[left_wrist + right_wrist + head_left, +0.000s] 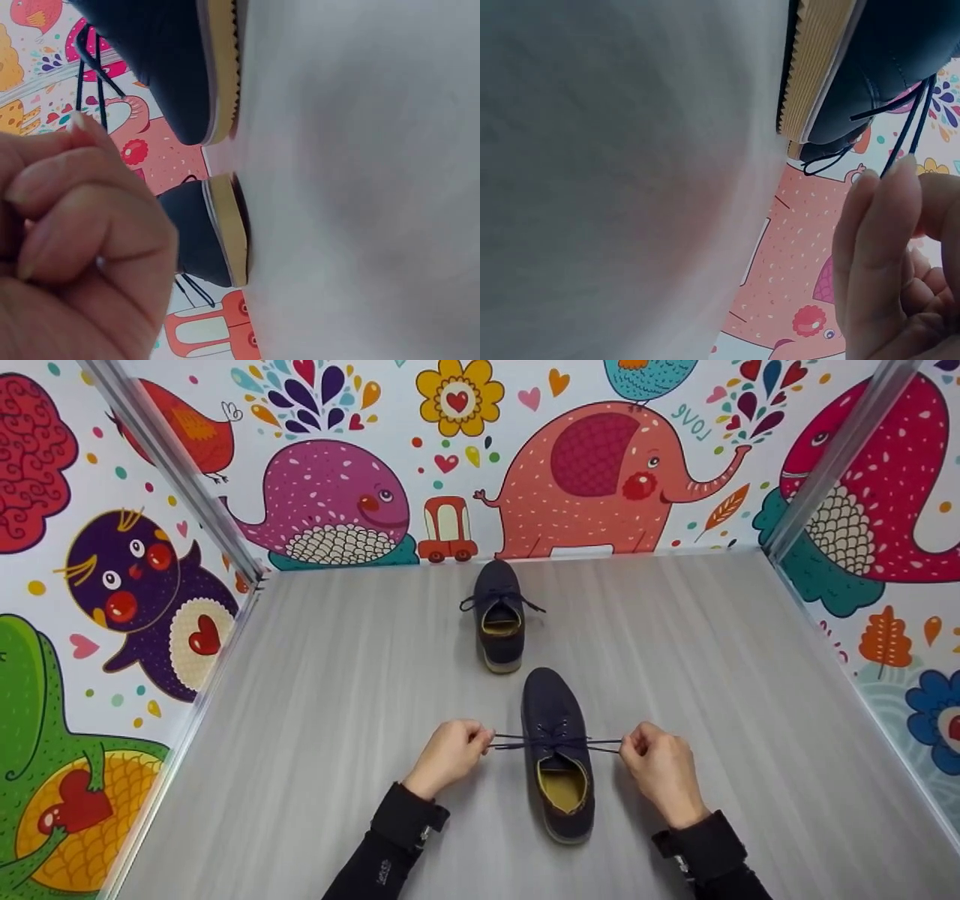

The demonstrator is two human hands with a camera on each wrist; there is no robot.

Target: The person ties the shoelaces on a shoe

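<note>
A navy shoe [551,701] with a tan sole stands on the floor between the two hands, its toe pointing away. My left hand [451,756] pinches a shoelace loop [510,741] between thumb and finger, off the shoe's left side. On the other side my right hand [661,769] pinches the second lace loop [604,745]. Both loops stretch taut and sideways from the crossing of the laces over the tongue. In the left wrist view the doubled lace [91,82] runs up from the fingertips. The right wrist view shows the lace [915,124] between thumb and fingers.
Ahead stands the matching navy shoe [501,634], its laces tied in a bow. The grey wood-pattern floor [360,660] is bounded by cartoon-printed panels [450,457] at the back and both sides, with metal posts [832,472] at the back corners.
</note>
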